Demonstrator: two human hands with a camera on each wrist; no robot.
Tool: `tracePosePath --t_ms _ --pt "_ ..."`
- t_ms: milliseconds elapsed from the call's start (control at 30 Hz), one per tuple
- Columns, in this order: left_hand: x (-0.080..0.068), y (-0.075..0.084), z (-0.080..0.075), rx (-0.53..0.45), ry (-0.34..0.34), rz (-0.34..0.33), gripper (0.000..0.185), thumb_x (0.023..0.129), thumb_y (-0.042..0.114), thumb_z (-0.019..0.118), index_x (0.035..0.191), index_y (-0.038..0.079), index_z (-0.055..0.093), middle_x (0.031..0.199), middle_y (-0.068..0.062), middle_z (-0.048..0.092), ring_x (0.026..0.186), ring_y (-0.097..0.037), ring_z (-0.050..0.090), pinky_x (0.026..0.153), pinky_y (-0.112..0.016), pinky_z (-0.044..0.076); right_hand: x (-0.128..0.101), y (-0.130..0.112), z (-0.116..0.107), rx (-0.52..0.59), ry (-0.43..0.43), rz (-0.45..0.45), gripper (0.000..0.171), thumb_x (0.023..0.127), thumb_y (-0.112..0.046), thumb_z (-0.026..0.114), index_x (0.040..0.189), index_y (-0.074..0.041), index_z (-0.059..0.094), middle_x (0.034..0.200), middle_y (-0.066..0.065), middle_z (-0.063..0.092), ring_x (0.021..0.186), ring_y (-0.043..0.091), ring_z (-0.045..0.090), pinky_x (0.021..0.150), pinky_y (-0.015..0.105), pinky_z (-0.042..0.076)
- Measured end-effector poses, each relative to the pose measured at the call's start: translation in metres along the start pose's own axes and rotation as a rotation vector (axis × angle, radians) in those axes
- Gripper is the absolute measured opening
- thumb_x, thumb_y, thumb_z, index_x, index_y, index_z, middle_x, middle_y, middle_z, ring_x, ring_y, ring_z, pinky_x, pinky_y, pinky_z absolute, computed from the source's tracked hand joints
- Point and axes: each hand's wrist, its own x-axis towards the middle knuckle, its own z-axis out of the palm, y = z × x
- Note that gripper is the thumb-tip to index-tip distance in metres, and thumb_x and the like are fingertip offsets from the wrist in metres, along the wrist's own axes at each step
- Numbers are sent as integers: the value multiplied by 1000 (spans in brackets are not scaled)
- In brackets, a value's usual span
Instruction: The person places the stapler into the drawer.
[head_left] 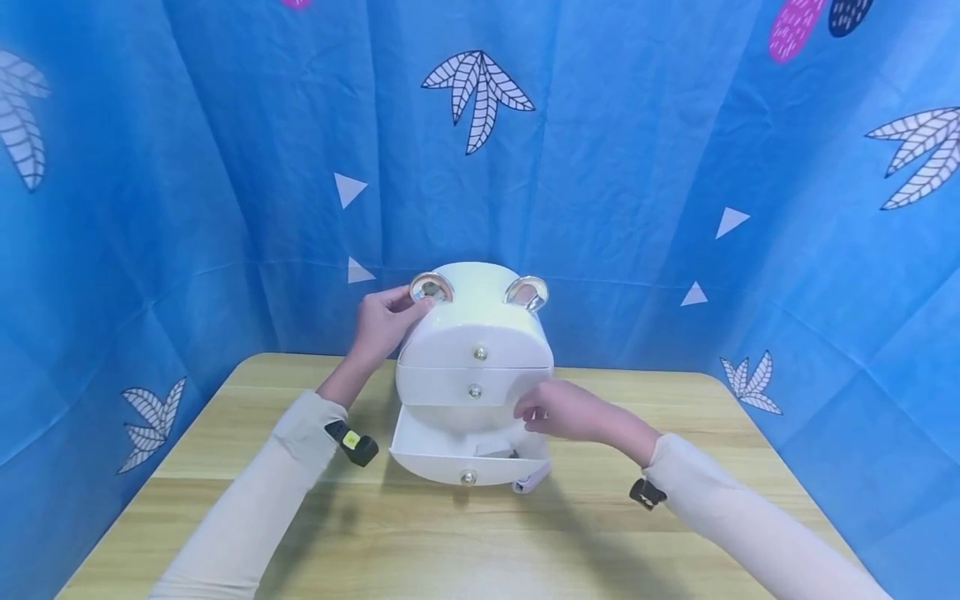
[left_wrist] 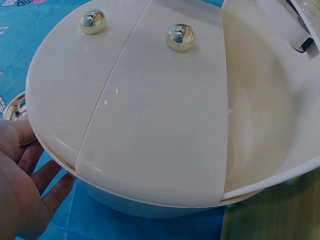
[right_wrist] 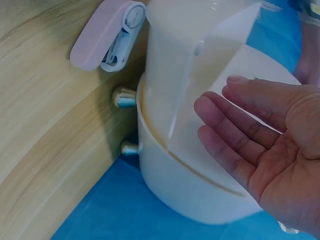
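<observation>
A white drawer box with round knobs and two shiny ears stands upright on the table, its bottom drawer pulled out. My left hand pinches the left ear between thumb and fingers; the left wrist view shows its other fingers along the box's side. Over the right side of the drawer hovers my right hand, its fingers loosely bent and holding nothing in the right wrist view. Inside the drawer lies a small grey item with a dark end, partly visible.
A small pink-and-white hinged item, like a mini stapler, lies on the wooden table by the drawer's front right corner. Blue patterned cloth hangs behind and at both sides. The right ear sticks up from the box.
</observation>
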Motion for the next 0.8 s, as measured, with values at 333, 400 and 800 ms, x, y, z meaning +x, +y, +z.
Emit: tracePosePath --t_ms 333,400,800 --pt "1 -1 1 -11 1 -4 42 93 32 76 128 9 71 116 -17 75 107 -29 72 90 -39 61 -40 26 -3 65 71 52 15 88 3 71 99 -4 77 92 6 78 80 12 71 74 28 61" --pt "1 -1 1 -10 8 -1 42 93 32 76 128 9 71 117 -17 75 107 -29 71 90 -39 61 -44 30 3 84 60 56 15 88 2 71 100 -4 77 93 7 78 81 11 71 74 27 61" --pt "-3 -1 2 -2 8 -13 45 92 35 76 130 10 70 118 -16 75 110 -28 71 92 -41 61 -51 51 59 155 10 34 34 82 1 78 114 -11 75 111 6 77 102 31 72 89 41 60"
